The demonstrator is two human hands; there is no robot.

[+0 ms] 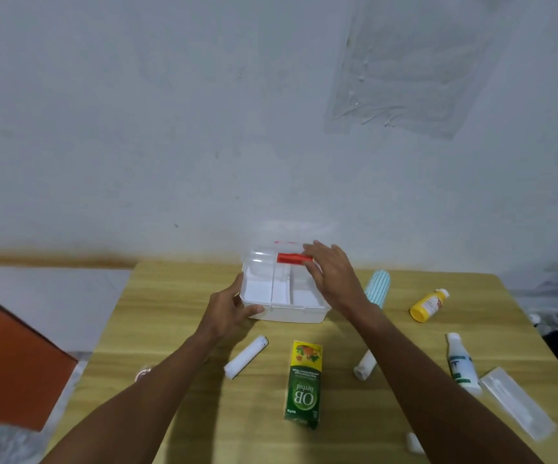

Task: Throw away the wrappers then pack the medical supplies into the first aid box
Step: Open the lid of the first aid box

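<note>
A white first aid box stands at the far middle of the wooden table, its clear lid with a red handle raised partway. My left hand grips the box's front left corner. My right hand rests on the lid by the red handle. Loose supplies lie on the table: a white bandage roll, a green OB herbal carton, a second white roll partly under my right arm, a striped blue roll, a yellow bottle, a white bottle and a flat sealed packet.
A small white object lies near the table's front edge. A small round clear item sits by my left forearm. An orange panel stands at the left, off the table. The wall is just behind the box.
</note>
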